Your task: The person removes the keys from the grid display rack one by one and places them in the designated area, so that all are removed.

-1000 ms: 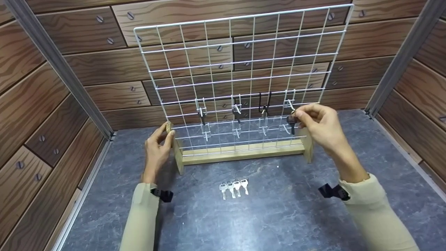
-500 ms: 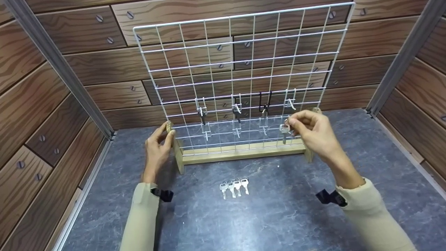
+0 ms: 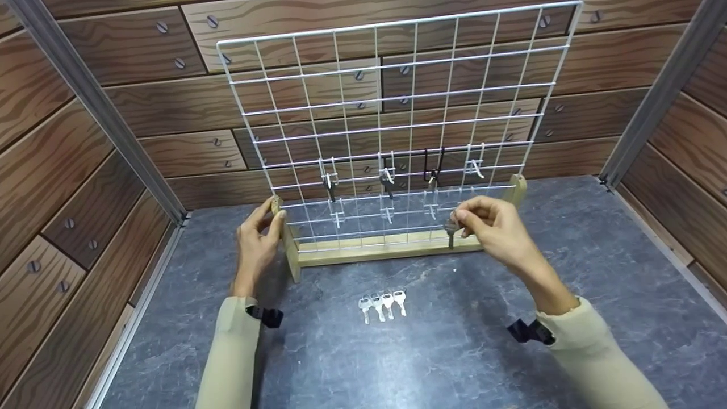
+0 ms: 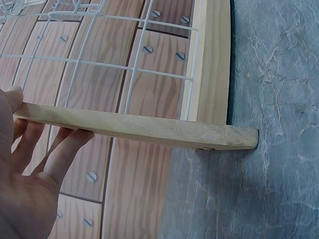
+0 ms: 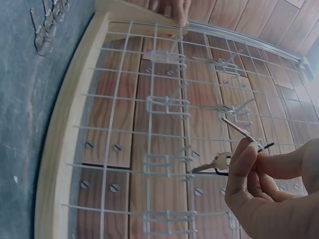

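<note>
My left hand (image 3: 257, 237) grips the upper end of the wooden side post (image 4: 149, 128), thumb on one face and fingers on the other in the left wrist view. In my right hand (image 3: 495, 233) a key (image 3: 451, 232) is pinched at its top between thumb and fingers. It hangs blade down in front of the lower right of the white wire grid (image 3: 375, 105). Three other keys hang on the upper hooks: a left key (image 3: 330, 187), a middle key (image 3: 387, 184) and one key (image 3: 432, 179) on a black hook. The upper right hook (image 3: 475, 166) carries no key.
Several silver keys (image 3: 383, 305) lie in a row on the grey tabletop (image 3: 397, 363) before the stand. A lower row of hooks (image 3: 387, 213) runs beneath the hung keys. A wooden base bar (image 3: 363, 253) joins the posts, and wood-patterned walls (image 3: 159, 108) surround the table.
My right hand has moved down and left with the key, away from the upper right hook. My left hand has stayed on the post.
</note>
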`<state>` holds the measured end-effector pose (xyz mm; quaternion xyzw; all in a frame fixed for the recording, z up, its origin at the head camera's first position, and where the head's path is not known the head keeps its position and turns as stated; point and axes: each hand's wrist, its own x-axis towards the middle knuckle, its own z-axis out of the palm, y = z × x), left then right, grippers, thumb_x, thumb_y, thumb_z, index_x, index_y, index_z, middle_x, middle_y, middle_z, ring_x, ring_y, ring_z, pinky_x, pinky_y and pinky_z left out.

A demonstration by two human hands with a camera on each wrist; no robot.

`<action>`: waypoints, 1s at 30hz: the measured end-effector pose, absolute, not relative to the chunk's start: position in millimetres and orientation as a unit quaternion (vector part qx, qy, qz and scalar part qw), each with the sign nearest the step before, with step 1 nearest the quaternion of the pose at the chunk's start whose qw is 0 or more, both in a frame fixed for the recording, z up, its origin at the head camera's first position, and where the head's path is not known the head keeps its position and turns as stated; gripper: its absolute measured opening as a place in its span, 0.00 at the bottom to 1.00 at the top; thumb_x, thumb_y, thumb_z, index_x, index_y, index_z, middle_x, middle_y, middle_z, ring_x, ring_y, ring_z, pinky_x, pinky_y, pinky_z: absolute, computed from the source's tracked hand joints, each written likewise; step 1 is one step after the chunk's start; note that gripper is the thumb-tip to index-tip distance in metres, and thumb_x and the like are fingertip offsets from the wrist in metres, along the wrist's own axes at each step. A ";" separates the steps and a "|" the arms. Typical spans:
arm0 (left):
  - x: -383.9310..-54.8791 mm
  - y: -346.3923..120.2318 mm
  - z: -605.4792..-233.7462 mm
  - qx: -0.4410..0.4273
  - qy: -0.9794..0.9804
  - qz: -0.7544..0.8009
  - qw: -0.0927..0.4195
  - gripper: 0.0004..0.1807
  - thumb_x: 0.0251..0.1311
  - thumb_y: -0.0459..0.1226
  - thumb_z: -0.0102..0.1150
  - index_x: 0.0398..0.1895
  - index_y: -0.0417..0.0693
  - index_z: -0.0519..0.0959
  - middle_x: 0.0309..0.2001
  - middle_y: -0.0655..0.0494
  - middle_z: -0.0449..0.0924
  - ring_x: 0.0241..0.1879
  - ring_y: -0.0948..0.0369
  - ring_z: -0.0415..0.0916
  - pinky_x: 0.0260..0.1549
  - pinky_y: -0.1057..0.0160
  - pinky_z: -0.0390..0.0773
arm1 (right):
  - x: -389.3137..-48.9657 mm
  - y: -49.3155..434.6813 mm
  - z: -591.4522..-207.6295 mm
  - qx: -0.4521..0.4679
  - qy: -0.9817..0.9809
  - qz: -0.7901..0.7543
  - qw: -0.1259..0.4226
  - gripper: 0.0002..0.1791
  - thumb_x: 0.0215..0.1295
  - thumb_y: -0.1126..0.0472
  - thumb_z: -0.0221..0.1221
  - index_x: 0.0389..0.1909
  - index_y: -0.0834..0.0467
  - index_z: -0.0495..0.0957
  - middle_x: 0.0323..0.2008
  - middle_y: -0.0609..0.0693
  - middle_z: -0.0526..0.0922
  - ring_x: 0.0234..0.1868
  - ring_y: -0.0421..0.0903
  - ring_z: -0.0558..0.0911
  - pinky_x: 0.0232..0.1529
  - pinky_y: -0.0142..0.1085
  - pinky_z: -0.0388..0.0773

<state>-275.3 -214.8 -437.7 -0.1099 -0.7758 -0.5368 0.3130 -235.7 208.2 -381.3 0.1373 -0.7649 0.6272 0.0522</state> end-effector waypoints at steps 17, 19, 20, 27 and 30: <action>-299.9 -228.4 -465.1 -0.102 -0.763 -0.556 0.315 0.23 0.70 0.29 0.68 0.67 0.35 0.81 0.60 0.37 0.86 0.51 0.39 0.88 0.45 0.80 0.82 | -245.2 197.0 -419.4 0.120 -0.737 0.664 -0.041 0.06 0.77 0.72 0.58 0.46 0.72 0.80 0.35 0.48 0.87 0.32 0.39 0.82 0.37 0.29 0.87; -298.0 -227.7 -466.3 -0.095 -0.766 -0.556 0.309 0.23 0.71 0.31 0.67 0.68 0.37 0.81 0.60 0.38 0.85 0.51 0.40 0.88 0.45 0.79 0.83 | -245.9 195.4 -423.7 0.119 -0.735 0.667 -0.043 0.05 0.77 0.72 0.58 0.45 0.71 0.81 0.35 0.47 0.88 0.32 0.39 0.82 0.37 0.28 0.86; -296.9 -227.3 -466.9 -0.091 -0.768 -0.554 0.307 0.23 0.72 0.31 0.67 0.68 0.38 0.81 0.61 0.38 0.85 0.51 0.41 0.88 0.46 0.78 0.83 | -246.5 195.0 -426.0 0.119 -0.734 0.667 -0.045 0.05 0.77 0.72 0.58 0.45 0.71 0.81 0.35 0.47 0.88 0.32 0.39 0.82 0.37 0.28 0.86; -292.5 -223.7 -469.1 -0.083 -0.788 -0.533 0.297 0.26 0.74 0.31 0.64 0.73 0.39 0.76 0.66 0.38 0.82 0.57 0.41 0.86 0.55 0.61 0.86 | -249.5 189.7 -437.7 0.114 -0.727 0.675 -0.053 0.05 0.76 0.72 0.59 0.45 0.70 0.81 0.36 0.49 0.88 0.34 0.40 0.84 0.39 0.31 0.88; -292.2 -223.2 -468.0 -0.080 -0.793 -0.531 0.289 0.27 0.75 0.32 0.63 0.75 0.41 0.75 0.66 0.38 0.81 0.59 0.43 0.85 0.52 0.64 0.86 | -250.6 186.7 -441.3 0.115 -0.722 0.681 -0.054 0.05 0.76 0.72 0.58 0.45 0.71 0.81 0.36 0.50 0.88 0.33 0.40 0.84 0.38 0.30 0.88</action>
